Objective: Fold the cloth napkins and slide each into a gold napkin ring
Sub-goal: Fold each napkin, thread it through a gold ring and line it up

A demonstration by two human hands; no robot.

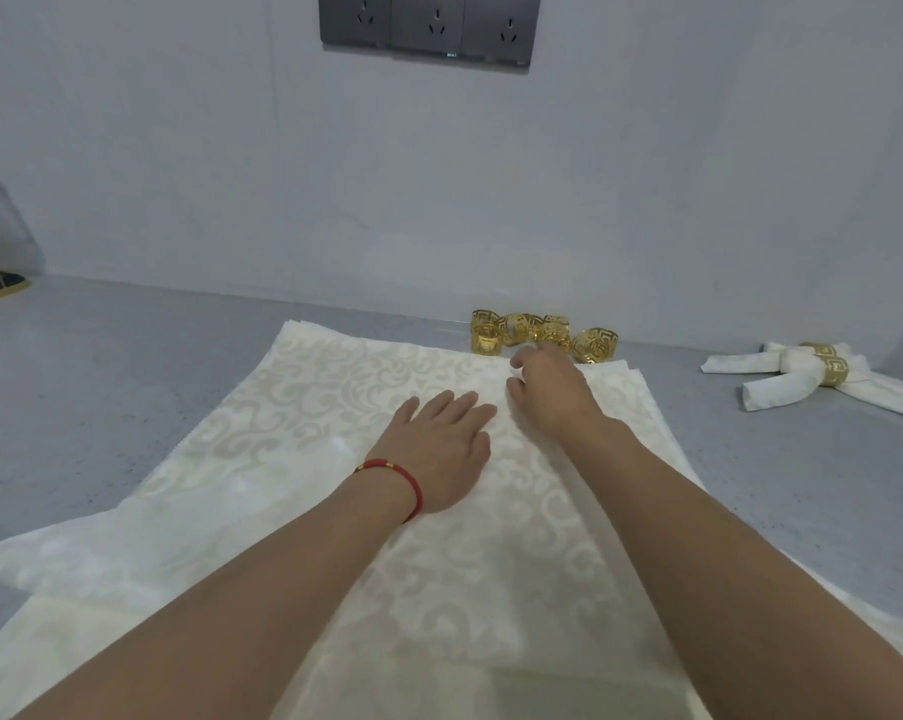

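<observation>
A cream patterned cloth napkin point(303, 407) lies spread on the grey table, on top of at least one more napkin whose edges show at the right and near side. My left hand point(439, 449), with a red bracelet at the wrist, presses flat on the cloth with fingers apart. My right hand point(550, 387) is curled at the napkin's far edge, fingers pinching the cloth. Several loose gold napkin rings point(542, 332) cluster just beyond that edge. At the far right lies a folded napkin point(782, 387) inside a gold ring point(828, 368).
The grey table point(101, 381) meets a pale wall at the back. A clear plastic bag point(2, 236) with a gold-edged item sits at the far left. Dark wall sockets point(428, 23) hang above.
</observation>
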